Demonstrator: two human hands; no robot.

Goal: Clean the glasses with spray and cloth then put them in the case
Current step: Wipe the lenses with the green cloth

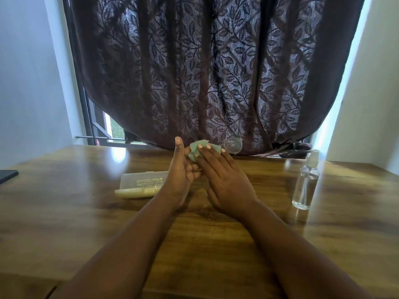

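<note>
My left hand (180,171) is raised above the table's middle, thumb pointing up and fingers curled in, holding the glasses by their left part, which the hands hide. One clear lens of the glasses (233,146) sticks out to the right of the fingertips. My right hand (224,178) lies across the left one and its fingertips hold a folded pale green cloth (195,148) against the hidden lens. The translucent, cream-edged glasses case (140,184) lies on the table just left of my left hand. A clear spray bottle (305,182) stands upright at the right.
The wooden table (86,212) stretches all around the hands. A dark flat object (7,175) lies at the left edge. A dark leaf-patterned curtain (205,72) hangs behind the table's far edge, with white walls on both sides.
</note>
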